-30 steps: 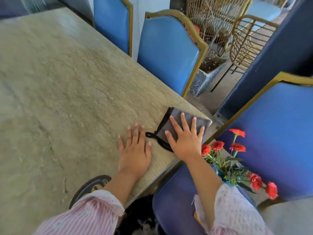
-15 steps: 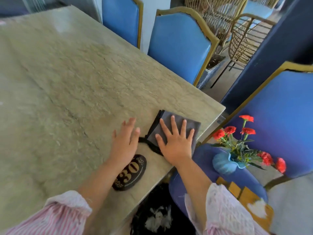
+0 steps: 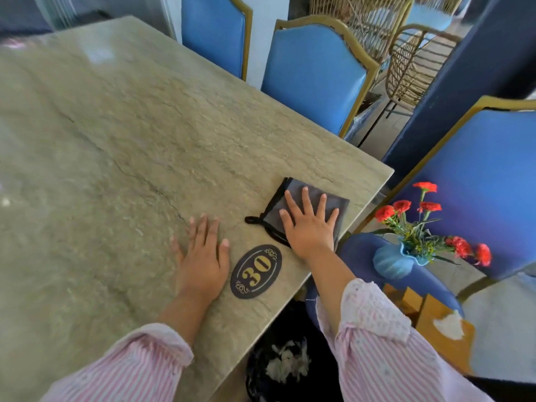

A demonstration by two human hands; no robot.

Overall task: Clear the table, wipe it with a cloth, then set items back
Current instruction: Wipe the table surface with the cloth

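A grey cloth (image 3: 274, 208) with black edging lies folded near the right corner of the greenish stone table (image 3: 130, 140). My right hand (image 3: 309, 227) presses flat on it, fingers spread, covering most of it. To its left, my left hand (image 3: 203, 256) rests palm down on the bare stone with nothing in it. Between my wrists sits a dark oval plaque (image 3: 256, 271) with a gold "30". A blue vase (image 3: 393, 261) of red flowers stands off the table on a blue chair seat (image 3: 359, 250).
A wooden tissue box (image 3: 443, 329) sits on the same chair seat, right of the vase. Two blue chairs (image 3: 313, 71) stand along the table's far side. A dark bin (image 3: 287, 364) holding white scraps is under the table's near edge. Wicker chairs (image 3: 412, 68) stand beyond.
My right hand has slid the cloth back a little from the table's corner. My left hand moved left, uncovering the "30" plaque. The view has shifted.
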